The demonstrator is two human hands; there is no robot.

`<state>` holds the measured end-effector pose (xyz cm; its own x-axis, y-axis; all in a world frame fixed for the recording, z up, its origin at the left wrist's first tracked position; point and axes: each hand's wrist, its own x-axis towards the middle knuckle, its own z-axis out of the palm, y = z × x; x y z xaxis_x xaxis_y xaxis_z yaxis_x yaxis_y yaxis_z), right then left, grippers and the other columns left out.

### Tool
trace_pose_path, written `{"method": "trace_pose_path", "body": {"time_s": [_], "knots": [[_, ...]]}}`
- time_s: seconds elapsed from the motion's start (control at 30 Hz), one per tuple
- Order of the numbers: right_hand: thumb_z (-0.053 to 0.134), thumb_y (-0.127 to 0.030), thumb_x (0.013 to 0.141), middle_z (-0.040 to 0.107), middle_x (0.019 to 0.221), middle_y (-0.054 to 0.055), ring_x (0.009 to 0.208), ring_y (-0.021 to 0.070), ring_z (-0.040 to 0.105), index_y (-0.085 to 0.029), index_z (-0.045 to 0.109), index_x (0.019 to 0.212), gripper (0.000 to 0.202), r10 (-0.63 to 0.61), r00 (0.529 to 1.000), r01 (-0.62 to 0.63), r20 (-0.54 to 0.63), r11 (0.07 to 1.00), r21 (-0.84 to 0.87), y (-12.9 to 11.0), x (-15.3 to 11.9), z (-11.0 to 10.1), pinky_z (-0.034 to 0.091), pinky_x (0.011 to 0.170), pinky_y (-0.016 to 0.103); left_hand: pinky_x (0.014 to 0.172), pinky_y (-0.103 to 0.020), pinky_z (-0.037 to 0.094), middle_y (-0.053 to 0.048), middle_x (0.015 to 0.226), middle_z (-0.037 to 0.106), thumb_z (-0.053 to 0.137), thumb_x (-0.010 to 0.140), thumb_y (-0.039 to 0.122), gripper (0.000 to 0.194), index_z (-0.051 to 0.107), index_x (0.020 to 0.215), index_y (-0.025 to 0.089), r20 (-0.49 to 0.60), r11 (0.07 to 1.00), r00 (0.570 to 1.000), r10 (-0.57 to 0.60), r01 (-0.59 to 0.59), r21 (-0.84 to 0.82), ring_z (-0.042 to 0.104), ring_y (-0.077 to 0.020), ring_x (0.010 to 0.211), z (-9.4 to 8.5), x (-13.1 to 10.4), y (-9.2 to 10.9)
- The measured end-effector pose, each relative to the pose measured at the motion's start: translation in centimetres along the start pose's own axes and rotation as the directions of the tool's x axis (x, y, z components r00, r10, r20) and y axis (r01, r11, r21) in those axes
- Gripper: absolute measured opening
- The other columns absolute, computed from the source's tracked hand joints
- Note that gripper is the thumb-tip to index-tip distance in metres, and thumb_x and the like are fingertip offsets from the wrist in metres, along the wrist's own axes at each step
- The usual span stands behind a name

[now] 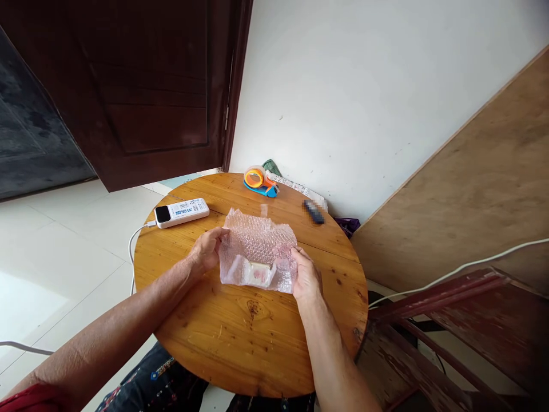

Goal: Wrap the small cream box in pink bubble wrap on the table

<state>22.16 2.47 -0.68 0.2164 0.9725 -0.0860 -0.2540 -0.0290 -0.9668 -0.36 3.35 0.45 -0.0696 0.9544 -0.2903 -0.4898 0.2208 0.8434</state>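
A sheet of pinkish clear bubble wrap (257, 237) is spread between my hands over the round wooden table. My left hand (209, 247) pinches its left edge, thumb and fingers closed on the film. At the opposite side, my right hand (306, 272) grips the right edge. Near the sheet's front edge lies a small whitish box-like item (259, 273), partly covered by a folded layer of the wrap; its exact kind cannot be made out.
The round wooden table (253, 337) carries a white power bank (182, 213) with a cable, an orange and blue tape dispenser (261, 180), and a dark blurred object (313, 212). Behind stand a white wall (343, 103) and a dark red door (158, 86).
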Motion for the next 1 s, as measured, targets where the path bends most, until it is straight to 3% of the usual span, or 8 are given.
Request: {"method": "trace_pose_path", "body": {"time_s": [0.13,0.27,0.47,0.57,0.63,0.77,0.9,1.0], "knots": [[0.071,-0.044,0.064,0.072,0.077,0.003,0.071,0.0227,0.068,-0.022,0.060,0.081,0.029,-0.033,0.999,0.033,0.012,0.999,-0.032,0.1,0.0,0.0,0.053,0.067,0.036,0.052,-0.022,0.039,0.003,0.066,0.058,0.071,0.063,0.033,0.030,0.056,0.084,0.017,0.001,0.996,0.997,0.074,-0.074,0.040,0.054,-0.0101,0.055,0.1,-0.3,0.1],[0.068,-0.038,0.068,0.073,0.085,0.005,0.077,0.0222,0.068,-0.020,0.061,0.102,0.039,-0.160,0.987,0.155,-0.008,0.969,-0.194,0.0,-0.2,-0.1,0.052,0.071,0.035,0.049,-0.020,0.031,0.007,0.065,0.056,0.072,0.061,0.022,0.069,0.050,0.127,0.017,0.139,0.943,0.978,0.153,-0.187,0.275,0.047,-0.0082,0.050,0.1,-1.3,0.3],[0.057,-0.033,0.075,0.070,0.086,0.005,0.076,0.0217,0.063,-0.017,0.055,0.120,0.048,-0.393,0.919,0.308,0.000,0.719,-0.624,-0.1,0.1,-1.1,0.049,0.076,0.038,0.053,-0.021,0.033,0.005,0.067,0.053,0.061,0.068,0.019,0.059,0.055,0.127,0.017,0.136,0.806,0.937,0.323,-0.348,0.479,0.045,-0.0098,0.055,-0.6,-0.3,0.0],[0.058,-0.032,0.076,0.068,0.109,0.011,0.090,0.0236,0.063,-0.018,0.056,0.121,0.047,-0.553,0.833,0.415,0.020,0.600,-0.684,-0.9,-0.5,-0.8,0.049,0.084,0.041,0.068,-0.027,0.045,-0.006,0.099,0.061,0.062,0.072,0.026,0.052,0.058,0.123,0.018,0.094,0.655,0.851,0.517,-0.464,0.596,0.057,-0.0184,0.083,-0.8,-0.2,0.5],[0.054,-0.035,0.083,0.066,0.119,0.012,0.103,0.0249,0.061,-0.020,0.057,0.121,0.040,-0.613,0.777,0.536,0.141,0.528,-0.659,-1.5,-1.2,-0.2,0.047,0.090,0.042,0.085,-0.035,0.047,-0.010,0.118,0.058,0.062,0.076,0.032,0.048,0.060,0.122,0.020,0.182,0.477,0.766,0.617,-0.547,0.688,0.056,-0.0245,0.104,-0.7,-0.8,0.9],[0.042,-0.043,0.095,0.071,0.109,0.008,0.106,0.0246,0.062,-0.023,0.062,0.119,0.037,-0.441,0.777,0.629,0.449,0.519,-0.579,-2.8,-2.3,0.7,0.045,0.095,0.039,0.106,-0.044,0.035,-0.012,0.123,0.062,0.060,0.084,0.045,0.046,0.062,0.123,0.020,0.528,0.259,0.725,0.442,-0.667,0.699,0.050,-0.0307,0.121,-0.1,-2.4,1.5],[0.033,-0.054,0.097,0.071,0.077,0.002,0.077,0.0214,0.065,-0.023,0.070,0.106,0.049,-0.245,0.853,0.503,0.461,0.624,-0.599,-4.8,-2.9,0.3,0.049,0.075,0.033,0.098,-0.039,0.040,-0.011,0.106,0.070,0.052,0.091,0.049,0.045,0.065,0.121,0.018,0.629,0.322,0.733,0.257,-0.679,0.659,0.060,-0.0296,0.107,0.3,-4.1,2.8],[0.039,-0.055,0.096,0.070,0.067,0.000,0.066,0.0182,0.063,-0.022,0.073,0.090,0.048,0.051,0.760,0.431,0.648,0.707,-0.561,-6.5,-4.2,-0.3,0.048,0.067,0.029,0.077,-0.030,0.046,-0.006,0.084,0.071,0.046,0.095,0.048,0.039,0.072,0.099,0.019,0.678,0.388,0.715,0.174,-0.682,0.620,0.064,-0.0214,0.079,-0.1,-6.1,4.3]]}}
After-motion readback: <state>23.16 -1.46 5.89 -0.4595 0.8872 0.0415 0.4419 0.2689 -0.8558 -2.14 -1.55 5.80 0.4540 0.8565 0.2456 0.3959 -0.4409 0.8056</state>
